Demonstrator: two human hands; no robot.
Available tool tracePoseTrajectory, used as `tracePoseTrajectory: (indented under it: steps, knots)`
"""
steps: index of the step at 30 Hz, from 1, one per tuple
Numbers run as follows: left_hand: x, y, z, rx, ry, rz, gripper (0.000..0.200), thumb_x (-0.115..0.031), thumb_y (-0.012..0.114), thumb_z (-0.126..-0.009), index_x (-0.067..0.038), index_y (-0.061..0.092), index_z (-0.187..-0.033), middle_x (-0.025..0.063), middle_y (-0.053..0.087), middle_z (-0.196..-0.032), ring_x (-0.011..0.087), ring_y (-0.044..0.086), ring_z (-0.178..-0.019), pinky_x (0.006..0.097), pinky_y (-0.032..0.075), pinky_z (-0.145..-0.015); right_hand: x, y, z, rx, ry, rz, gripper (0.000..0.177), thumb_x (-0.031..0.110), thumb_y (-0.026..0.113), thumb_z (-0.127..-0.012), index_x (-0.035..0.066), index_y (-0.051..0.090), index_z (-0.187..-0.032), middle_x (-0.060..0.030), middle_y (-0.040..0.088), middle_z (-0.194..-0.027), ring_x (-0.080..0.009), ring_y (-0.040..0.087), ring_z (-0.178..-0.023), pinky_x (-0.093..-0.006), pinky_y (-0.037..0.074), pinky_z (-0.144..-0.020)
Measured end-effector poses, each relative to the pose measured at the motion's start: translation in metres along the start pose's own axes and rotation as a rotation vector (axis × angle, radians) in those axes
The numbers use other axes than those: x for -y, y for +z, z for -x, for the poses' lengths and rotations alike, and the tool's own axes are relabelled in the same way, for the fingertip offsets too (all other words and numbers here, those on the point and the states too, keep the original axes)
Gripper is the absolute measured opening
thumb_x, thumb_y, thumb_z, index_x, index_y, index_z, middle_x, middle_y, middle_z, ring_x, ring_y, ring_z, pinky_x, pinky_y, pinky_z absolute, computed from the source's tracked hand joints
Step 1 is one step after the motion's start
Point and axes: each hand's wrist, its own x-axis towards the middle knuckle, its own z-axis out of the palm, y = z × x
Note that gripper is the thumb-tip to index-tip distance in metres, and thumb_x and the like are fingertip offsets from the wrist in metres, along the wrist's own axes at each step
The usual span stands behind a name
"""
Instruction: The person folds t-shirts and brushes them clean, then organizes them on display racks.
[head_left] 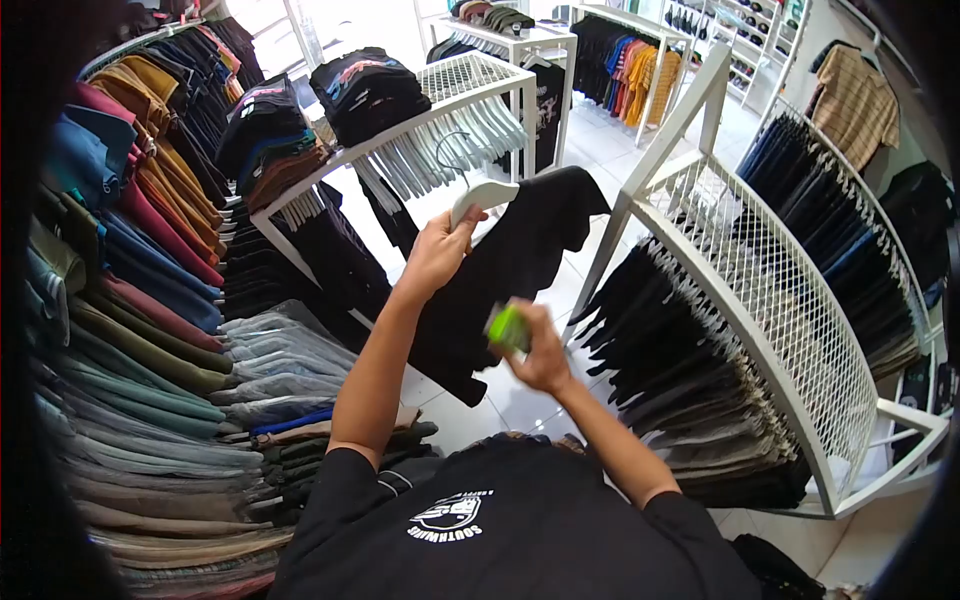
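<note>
A black garment (500,265) hangs from a white hanger (487,198) in front of me. My left hand (440,250) is closed round the hanger near its hook, with the thumb on top. My right hand (537,348) is closed on a bright green object (508,328), which is blurred, so I cannot tell exactly what it is. The green object is in front of the lower part of the black garment; whether it touches the cloth I cannot tell.
Clothes (170,370) hang densely along the left. A white rack (525,85) with empty hangers and folded shirts (365,90) stands ahead. Close on the right is a white mesh-topped rack (720,270) of dark garments. White floor tiles (600,140) show between the racks.
</note>
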Motion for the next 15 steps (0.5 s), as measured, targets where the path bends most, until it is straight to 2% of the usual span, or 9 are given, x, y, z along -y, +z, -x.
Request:
tracePoseTrajectory:
  steps: [3, 4, 5, 7, 9, 10, 11, 13, 15]
  knots:
    - [0.001, 0.010, 0.010, -0.165, -0.029, -0.106, 0.056, -0.053, 0.051, -0.106, 0.000, 0.068, -0.102, -0.0009, 0.053, -0.069, 0.0080, 0.047, -0.062, 0.0271, 0.041, -0.057, 0.000, -0.016, -0.045, -0.240, 0.069, 0.146, 0.070, 0.011, 0.078, -0.085, 0.001, 0.039, -0.142, -0.0240, 0.049, -0.125, -0.0394, 0.056, -0.110, -0.0449, 0.047, -0.097]
    - [-0.001, 0.008, 0.012, -0.155, -0.078, -0.176, 0.062, -0.058, 0.050, -0.104, 0.002, 0.067, -0.107, 0.0164, 0.070, -0.087, 0.0262, 0.068, -0.084, 0.0400, 0.051, -0.078, -0.001, -0.020, -0.059, -0.282, -0.009, 0.180, 0.068, 0.013, 0.075, -0.088, 0.002, 0.040, -0.145, -0.0255, 0.049, -0.124, -0.0413, 0.055, -0.110, -0.0468, 0.048, -0.095]
    - [-0.005, 0.006, 0.016, -0.121, -0.107, -0.216, 0.064, -0.059, 0.049, -0.103, 0.002, 0.067, -0.106, 0.0172, 0.072, -0.089, 0.0271, 0.069, -0.086, 0.0405, 0.051, -0.079, -0.005, -0.021, -0.069, -0.288, -0.043, 0.175, 0.073, 0.012, 0.076, -0.084, 0.003, 0.040, -0.146, -0.0246, 0.049, -0.124, -0.0418, 0.055, -0.110, -0.0471, 0.047, -0.096]
    - [-0.013, 0.007, 0.026, -0.119, -0.054, -0.152, 0.065, -0.060, 0.049, -0.103, 0.003, 0.066, -0.105, 0.0145, 0.069, -0.083, 0.0236, 0.066, -0.079, 0.0389, 0.050, -0.073, -0.018, -0.030, -0.081, -0.236, -0.131, 0.272, 0.076, 0.011, 0.077, -0.080, 0.003, 0.041, -0.147, -0.0235, 0.049, -0.125, -0.0421, 0.055, -0.110, -0.0483, 0.046, -0.098]
    - [-0.012, -0.005, 0.030, -0.082, -0.077, -0.130, 0.065, -0.059, 0.049, -0.104, 0.003, 0.066, -0.104, 0.0116, 0.067, -0.080, 0.0206, 0.063, -0.074, 0.0372, 0.049, -0.069, -0.056, -0.045, -0.086, -0.281, -0.187, 0.578, 0.072, 0.017, 0.076, -0.079, 0.003, 0.045, -0.142, -0.0226, 0.052, -0.124, -0.0418, 0.054, -0.112, -0.0495, 0.046, -0.097]
    - [-0.011, -0.015, 0.034, -0.047, -0.099, -0.109, 0.065, -0.059, 0.049, -0.104, 0.004, 0.065, -0.104, 0.0088, 0.064, -0.078, 0.0177, 0.059, -0.069, 0.0355, 0.048, -0.065, -0.069, -0.056, -0.086, -0.384, -0.126, 0.588, 0.066, 0.021, 0.074, -0.085, 0.000, 0.045, -0.141, -0.0237, 0.052, -0.122, -0.0433, 0.054, -0.112, -0.0491, 0.046, -0.097]
    - [-0.018, -0.024, 0.042, -0.052, -0.066, -0.083, 0.063, -0.056, 0.049, -0.105, 0.005, 0.065, -0.103, 0.0037, 0.057, -0.074, 0.0121, 0.050, -0.062, 0.0321, 0.043, -0.058, -0.077, -0.062, -0.083, -0.444, 0.245, 0.532, 0.063, 0.028, 0.070, -0.093, -0.003, 0.043, -0.141, -0.0255, 0.052, -0.124, -0.0452, 0.052, -0.115, -0.0505, 0.045, -0.100]
    - [-0.022, -0.037, 0.054, -0.112, -0.065, -0.067, 0.060, -0.055, 0.049, -0.106, 0.003, 0.065, -0.102, 0.0014, 0.056, -0.073, 0.0095, 0.047, -0.060, 0.0297, 0.041, -0.056, -0.099, -0.081, -0.074, -0.593, 0.553, 0.591, 0.067, 0.037, 0.063, -0.099, -0.005, 0.040, -0.147, -0.0277, 0.051, -0.125, -0.0449, 0.053, -0.117, -0.0491, 0.048, -0.098]
    - [-0.021, -0.046, 0.064, -0.094, -0.113, -0.008, 0.059, -0.055, 0.050, -0.106, 0.002, 0.065, -0.101, 0.0007, 0.055, -0.072, 0.0082, 0.046, -0.061, 0.0283, 0.040, -0.055, -0.092, -0.087, -0.065, -0.665, 0.357, 0.709, 0.069, 0.035, 0.065, -0.099, -0.004, 0.039, -0.149, -0.0271, 0.051, -0.124, -0.0436, 0.055, -0.114, -0.0475, 0.050, -0.095]
